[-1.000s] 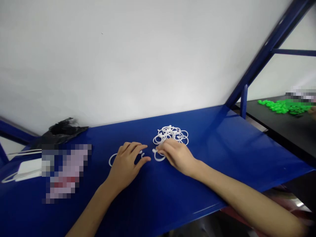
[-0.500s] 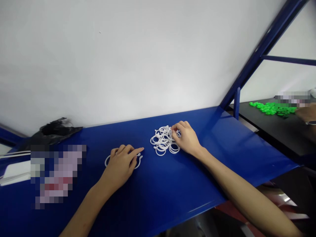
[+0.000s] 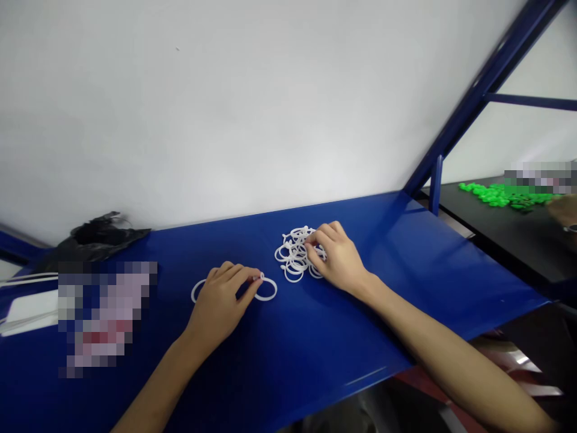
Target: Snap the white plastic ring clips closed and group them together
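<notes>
My left hand [image 3: 220, 297] is low over the blue table, its thumb and forefinger pinching a white plastic ring [image 3: 275, 290] at the small knobbed part of its rim. Another white ring [image 3: 193, 293] pokes out on the other side of that hand, mostly covered by it. To the right lies a loose pile of similar white rings [image 3: 294, 260], overlapping one another, some with small knobs. At the pile's right side, my right hand [image 3: 339, 257] has its fingers curled and thumb close to the forefinger, among the rings; what sits between the fingertips is hidden.
The blue table [image 3: 378, 222] meets a white wall [image 3: 270, 108]. A black plastic bag [image 3: 90, 240] and white flat items [image 3: 31, 313] lie at left, beside a blurred patch. Beyond a blue frame post [image 3: 455, 132], another person's hand [image 3: 563, 210] is near green pieces [image 3: 500, 195].
My left thumb and forefinger have closed on a ring, which now sticks out to the right of the hand. My right fingers have shifted slightly left and down into the pile.
</notes>
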The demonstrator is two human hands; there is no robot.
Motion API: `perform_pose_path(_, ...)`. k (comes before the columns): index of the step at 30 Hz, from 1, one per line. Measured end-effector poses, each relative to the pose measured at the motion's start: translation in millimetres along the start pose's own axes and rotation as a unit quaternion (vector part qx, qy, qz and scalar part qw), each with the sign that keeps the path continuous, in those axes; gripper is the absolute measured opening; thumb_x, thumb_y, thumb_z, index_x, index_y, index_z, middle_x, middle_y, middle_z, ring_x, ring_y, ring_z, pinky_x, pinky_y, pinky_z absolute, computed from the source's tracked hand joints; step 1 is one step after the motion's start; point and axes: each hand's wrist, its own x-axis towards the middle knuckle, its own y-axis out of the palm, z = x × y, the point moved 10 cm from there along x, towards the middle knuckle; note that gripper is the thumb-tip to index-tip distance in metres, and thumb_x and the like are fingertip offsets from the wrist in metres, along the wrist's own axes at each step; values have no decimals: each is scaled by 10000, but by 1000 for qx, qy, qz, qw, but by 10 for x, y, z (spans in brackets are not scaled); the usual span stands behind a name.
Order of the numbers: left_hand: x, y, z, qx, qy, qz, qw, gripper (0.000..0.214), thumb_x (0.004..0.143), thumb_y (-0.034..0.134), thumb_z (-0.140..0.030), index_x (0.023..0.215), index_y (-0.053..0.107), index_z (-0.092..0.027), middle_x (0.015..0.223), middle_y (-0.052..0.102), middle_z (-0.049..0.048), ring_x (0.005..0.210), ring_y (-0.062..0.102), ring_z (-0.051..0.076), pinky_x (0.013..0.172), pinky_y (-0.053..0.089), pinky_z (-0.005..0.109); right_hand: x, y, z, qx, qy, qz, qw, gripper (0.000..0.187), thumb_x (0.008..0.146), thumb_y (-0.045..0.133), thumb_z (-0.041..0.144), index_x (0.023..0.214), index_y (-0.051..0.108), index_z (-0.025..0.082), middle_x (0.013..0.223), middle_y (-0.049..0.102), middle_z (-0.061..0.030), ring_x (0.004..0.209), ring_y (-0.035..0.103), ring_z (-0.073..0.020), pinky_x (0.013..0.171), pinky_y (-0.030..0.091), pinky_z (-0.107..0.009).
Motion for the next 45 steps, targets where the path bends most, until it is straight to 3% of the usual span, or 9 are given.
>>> perform_pose_path(4, 17, -76, -56, -85, -9, -13, 996, 153, 915, 608, -366, 855, 674, -242, 824, 709, -14, 804, 618, 172, 781, 465, 311, -133, 265, 409, 86, -93, 100, 987, 236, 967, 564, 401, 1017, 616, 176, 944, 653, -75, 885, 532, -213, 806, 468, -361)
perform_pose_path(7, 23, -61, -111, -150, -19, 12, 988, 152, 892, 634, -370, 820, 688, -248, 796, 695, -20, 750, 632, 148, 703, 496, 263, -233, 423, 571, 137, -116, 146, 973, 203, 986, 538, 367, 1018, 586, 172, 928, 650, -66, 855, 560, -189, 780, 481, -333)
perform_pose_path(16, -52, 61, -113, -297, -42, 46, 953, 106, 881, 659, -313, 823, 677, -227, 780, 682, -16, 719, 653, 126, 692, 521, 235, -281, 445, 559, 204, -57, 140, 967, 99, 988, 509, 283, 1001, 521, 186, 907, 663, -60, 802, 612, -166, 741, 495, -308)
perform_pose_path(20, -59, 48, -58, -258, -64, 24, 964, 144, 833, 705, -337, 946, 682, -251, 790, 698, -36, 741, 674, 137, 703, 537, 240, -320, 502, 613, 193, -84, 163, 964, 174, 1027, 432, 282, 960, 557, 181, 826, 653, -39, 738, 597, -151, 701, 479, -277)
perform_pose_path(24, -30, 66, -168, -235, -36, 41, 971, 97, 868, 621, -295, 825, 690, -241, 745, 691, -30, 681, 654, 134, 682, 533, 247, -353, 537, 649, 180, -113, 179, 961, 252, 1047, 377, 295, 929, 568, 180, 760, 614, -21, 672, 554, -136, 654, 453, -257)
perform_pose_path(33, -75, 99, -136, -249, -38, 43, 967, 133, 824, 599, -194, 919, 673, -250, 723, 684, -52, 683, 652, 131, 681, 519, 253, -400, 466, 806, 143, -175, 178, 958, 311, 1053, 341, 252, 872, 587, 190, 718, 615, -20, 649, 493, -143, 617, 412, -262)
perform_pose_path(38, -48, 6, -156, -169, 2, 20, 985, 180, 809, 693, -365, 946, 665, -252, 750, 682, -39, 710, 643, 159, 687, 511, 280, -414, 372, 936, 129, -232, 155, 952, 318, 1045, 334, 198, 945, 634, 166, 768, 655, -37, 671, 504, -159, 649, 443, -286)
perform_pose_path(42, -5, -78, -6, -10, 12, -8, 1000, 318, 859, 617, -482, 1065, 651, -242, 958, 714, 28, 925, 650, 241, 845, 500, 374, -274, 323, 725, 141, -167, 104, 970, 294, 1051, 390, 276, 1033, 654, 148, 889, 681, -67, 789, 598, -154, 733, 504, -277)
perform_pose_path(45, -10, -135, 327, 152, -63, -7, 986, 324, 956, 438, -386, 1118, 638, -189, 1073, 690, 105, 1017, 613, 313, 861, 477, 456, -134, 272, 364, 128, -85, 47, 987, 277, 1041, 408, 254, 1107, 652, 141, 1017, 662, -100, 888, 624, -169, 775, 529, -293)
